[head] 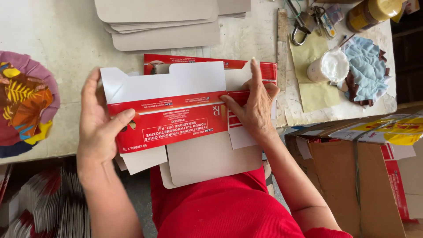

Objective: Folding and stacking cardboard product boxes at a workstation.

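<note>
While the person leans over the table [66, 39], both hands work on a flat red-and-white carton [176, 119] lying at its near edge, partly overhanging the person's red lap. Left hand [99, 128] curls round the carton's left end, thumb pressed on the red panel, fingers hidden behind it. Right hand [255, 105] lies open and flat on the carton's right end, fingers spread, forefinger pointing away, gripping nothing. Beyond the carton sits a stack of grey card blanks [163, 24]. Right of the carton lie a wooden ruler [282, 39], a white pot [328, 66] on yellow paper, a blue rag [368, 70], a padlock with keys [304, 24] and a jar [370, 13]. Left of the carton is a patterned cloth [24, 101]. Right of it, below the table edge, stands an open cardboard box [348, 176].
</note>
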